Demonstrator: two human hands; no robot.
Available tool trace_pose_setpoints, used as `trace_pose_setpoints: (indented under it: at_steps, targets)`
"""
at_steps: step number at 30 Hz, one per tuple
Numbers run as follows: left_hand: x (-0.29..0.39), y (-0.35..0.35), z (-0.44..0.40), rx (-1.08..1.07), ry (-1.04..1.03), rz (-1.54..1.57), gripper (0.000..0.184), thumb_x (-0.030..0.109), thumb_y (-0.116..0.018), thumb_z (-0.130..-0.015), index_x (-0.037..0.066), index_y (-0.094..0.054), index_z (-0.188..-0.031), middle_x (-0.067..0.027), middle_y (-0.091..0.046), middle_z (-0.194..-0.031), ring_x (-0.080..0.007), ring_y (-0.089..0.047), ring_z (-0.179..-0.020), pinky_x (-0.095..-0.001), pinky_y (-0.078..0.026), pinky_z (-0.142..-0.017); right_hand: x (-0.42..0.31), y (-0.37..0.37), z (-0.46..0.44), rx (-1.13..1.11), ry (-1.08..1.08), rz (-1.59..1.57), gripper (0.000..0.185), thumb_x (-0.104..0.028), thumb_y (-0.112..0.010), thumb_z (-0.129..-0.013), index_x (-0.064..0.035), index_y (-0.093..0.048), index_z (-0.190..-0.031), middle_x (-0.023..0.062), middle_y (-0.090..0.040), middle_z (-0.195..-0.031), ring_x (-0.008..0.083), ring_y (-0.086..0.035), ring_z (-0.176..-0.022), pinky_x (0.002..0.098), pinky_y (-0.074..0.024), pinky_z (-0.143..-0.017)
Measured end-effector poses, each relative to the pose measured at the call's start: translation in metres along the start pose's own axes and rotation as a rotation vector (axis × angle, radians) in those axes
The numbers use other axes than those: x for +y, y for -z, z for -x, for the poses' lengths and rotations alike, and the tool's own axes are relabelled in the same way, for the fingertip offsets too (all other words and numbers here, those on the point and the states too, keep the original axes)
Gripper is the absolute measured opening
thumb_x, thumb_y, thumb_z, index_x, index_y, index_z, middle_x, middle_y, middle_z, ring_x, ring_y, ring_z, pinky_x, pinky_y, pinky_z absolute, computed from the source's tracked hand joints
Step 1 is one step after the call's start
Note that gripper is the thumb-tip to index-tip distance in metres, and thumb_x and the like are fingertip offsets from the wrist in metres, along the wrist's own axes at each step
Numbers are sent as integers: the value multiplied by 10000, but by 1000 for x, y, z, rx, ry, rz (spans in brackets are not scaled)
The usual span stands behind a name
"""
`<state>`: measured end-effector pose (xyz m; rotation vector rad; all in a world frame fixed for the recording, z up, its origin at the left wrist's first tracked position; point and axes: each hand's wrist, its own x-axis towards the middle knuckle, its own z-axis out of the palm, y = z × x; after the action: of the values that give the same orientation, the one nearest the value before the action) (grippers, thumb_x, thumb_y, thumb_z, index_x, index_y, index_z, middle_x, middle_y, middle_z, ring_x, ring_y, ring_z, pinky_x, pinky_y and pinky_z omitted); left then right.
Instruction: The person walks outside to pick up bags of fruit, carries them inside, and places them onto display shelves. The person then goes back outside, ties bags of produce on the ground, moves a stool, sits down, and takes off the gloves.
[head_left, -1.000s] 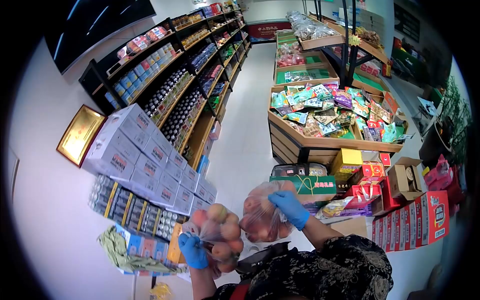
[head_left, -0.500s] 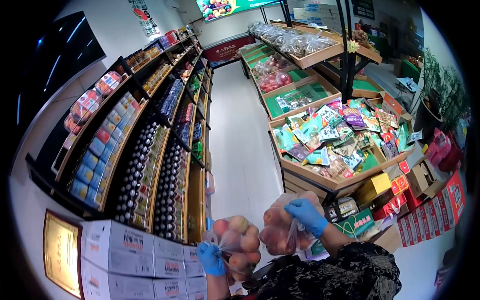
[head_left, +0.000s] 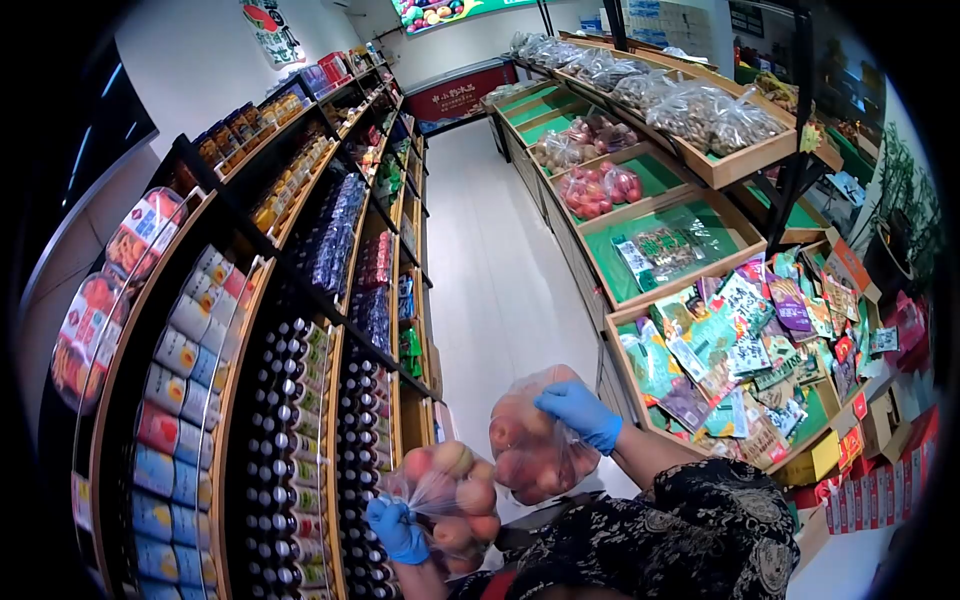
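Note:
Both my hands wear blue gloves and carry clear plastic bags of round, reddish fruit. My left hand (head_left: 397,528), low in the view, is closed on the gathered neck of one bag of fruit (head_left: 462,492); its fruit is red, orange and yellowish, like peaches or apples. Up and to the right, my right hand (head_left: 582,412) grips the top of a second bag of fruit (head_left: 530,450), darker red. The two bags hang close together over the aisle floor. Thin plastic and glare blur the exact kind of fruit.
Shelves on the left hold bottles (head_left: 290,450), cans (head_left: 180,430) and jars (head_left: 250,130). On the right, a wooden bin holds snack packets (head_left: 740,340), beside bins with bagged red fruit (head_left: 600,188). A pale floor aisle (head_left: 480,270) runs between them toward a red freezer (head_left: 460,97).
My view has moved forward along the aisle; the shelves and bins look nearer. The white cartons at lower left have left the view. Both bags stay in my hands.

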<state>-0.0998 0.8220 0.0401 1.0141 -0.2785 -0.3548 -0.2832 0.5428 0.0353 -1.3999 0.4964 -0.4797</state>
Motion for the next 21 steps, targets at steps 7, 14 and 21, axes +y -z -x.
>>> trace_pose_setpoints:
  at_steps: [7,14,21]
  targets:
    - [-55,-59,-226,-154,119,-100,282,-89,-464,-673,132,-333,-559,5,-402,-565,-82,-367,-422,-208,-307,-368,-18,23,-192,106,-16,61,247,-192,-538,-840,-6,-608,-693,-3,-530,-627,63,-460,-627,248,-390,-542]
    - [-137,-158,-446,-183,196,-131,280,-111,-451,-645,129,-335,-556,17,-388,-528,-78,-344,-399,-209,-305,-366,-19,92,-373,288,-50,-3,268,-226,-546,-834,-13,-592,-678,9,-530,-619,77,-466,-619,256,-390,-539]
    - [-219,-277,-629,-128,155,-228,269,-101,-448,-644,122,-328,-556,1,-390,-529,-89,-372,-400,-223,-364,-367,-33,187,-576,286,-108,152,309,-266,-542,-841,-12,-568,-668,41,-527,-613,95,-480,-616,289,-393,-540]
